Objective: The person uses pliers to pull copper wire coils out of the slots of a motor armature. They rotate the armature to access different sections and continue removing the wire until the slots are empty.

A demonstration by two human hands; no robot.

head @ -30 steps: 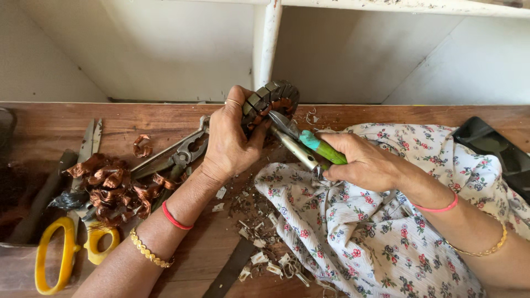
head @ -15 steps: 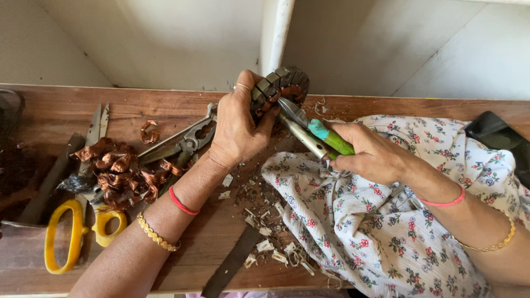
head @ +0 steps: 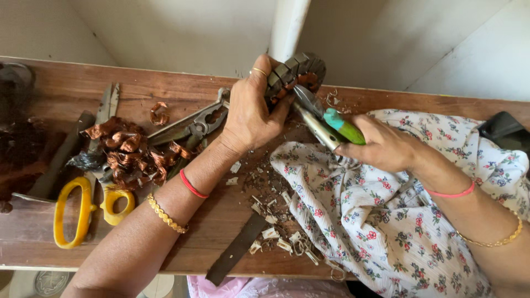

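**Motor core gripped at far centre of bench, cutter nose at its windings**

Since the earlier frames, both hands and the round part have held nearly the same pose at the far edge; the cutter handles now sit slightly lower and further right.

Wooden bench (head: 165, 83): runs left to right across the view, against a pale wall on the far side.

Floral cloth (head: 386, 221): covers the near right portion of the bench and lies under the right forearm.

Left hand (head: 251, 113): fingers closed around the left side of the motor core (head: 295, 74), a dark, ribbed round piece with copper wire showing inside. The core is held up off the bench at far centre, tilted.

Right hand (head: 383, 146): closed around the green-handled cutters (head: 326, 118). The metal nose of the tool points up and left and meets the copper at the core's near edge. Whether the nose is shut on wire cannot be told.

Yellow-handled scissors (head: 83, 207): lie flat at near left, blades pointing to the far side.

Copper wire scraps (head: 130, 154): heaped just right of the scissors, touching their blades.

Large grey pliers (head: 193, 124): lie flat between the copper heap and the left wrist.

Dark flat bar (head: 237, 248): lies at the near edge, centre.

Pale chips (head: 270, 221): scattered between the bar and the cloth.
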